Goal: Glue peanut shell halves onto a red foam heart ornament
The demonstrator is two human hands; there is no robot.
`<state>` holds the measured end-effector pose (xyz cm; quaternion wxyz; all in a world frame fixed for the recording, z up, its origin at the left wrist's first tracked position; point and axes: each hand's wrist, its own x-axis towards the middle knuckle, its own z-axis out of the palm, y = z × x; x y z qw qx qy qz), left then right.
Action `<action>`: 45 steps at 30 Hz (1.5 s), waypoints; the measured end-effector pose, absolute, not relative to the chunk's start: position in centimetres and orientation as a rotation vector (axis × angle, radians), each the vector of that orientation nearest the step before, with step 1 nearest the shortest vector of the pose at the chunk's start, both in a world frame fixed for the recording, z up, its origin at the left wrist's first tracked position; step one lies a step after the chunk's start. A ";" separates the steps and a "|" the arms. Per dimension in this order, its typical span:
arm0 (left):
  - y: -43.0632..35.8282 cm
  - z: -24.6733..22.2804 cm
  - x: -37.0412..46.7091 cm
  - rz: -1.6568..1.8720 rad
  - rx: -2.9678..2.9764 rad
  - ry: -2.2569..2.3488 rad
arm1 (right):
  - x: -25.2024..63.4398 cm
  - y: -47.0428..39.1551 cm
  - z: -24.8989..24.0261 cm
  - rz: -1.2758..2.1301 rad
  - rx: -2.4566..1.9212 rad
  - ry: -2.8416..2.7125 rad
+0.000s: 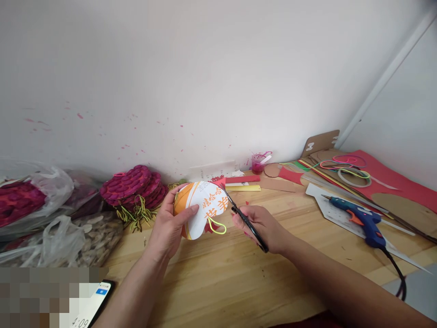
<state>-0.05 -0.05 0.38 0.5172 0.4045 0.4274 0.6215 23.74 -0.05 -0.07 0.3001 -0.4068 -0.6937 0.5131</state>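
Observation:
A rounded, lobed card piece (201, 207), white and orange with orange printed characters, is held in my left hand (174, 216), thumb on its face and fingers behind. Red material (218, 182) shows at its upper right edge, and a yellow-green cord loop (218, 226) hangs from its lower right side. My right hand (261, 225) grips black-handled scissors (251, 225), their blades pointing up and left against the red edge. How far the blades are apart is hard to make out.
A blue glue gun (362, 216) lies on white card at the right, its cable trailing down. Behind are coloured cords (348, 164), red sheets (375, 168) and a pink-stained cup (258, 164). Left are magenta pieces (133, 184), plastic bags (64, 241) and a phone (99, 300).

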 end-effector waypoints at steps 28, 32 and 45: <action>-0.1 1.2 -1.8 1.329 1.140 1.056 | 23.7 0.0 0.1 1.391 -1.145 -1.895; -0.2 1.0 -1.8 1.294 1.171 1.065 | 23.9 0.2 0.1 1.411 -1.133 -1.911; -0.3 1.6 -2.1 1.284 1.185 1.070 | 24.4 0.6 0.0 1.332 -1.108 -1.968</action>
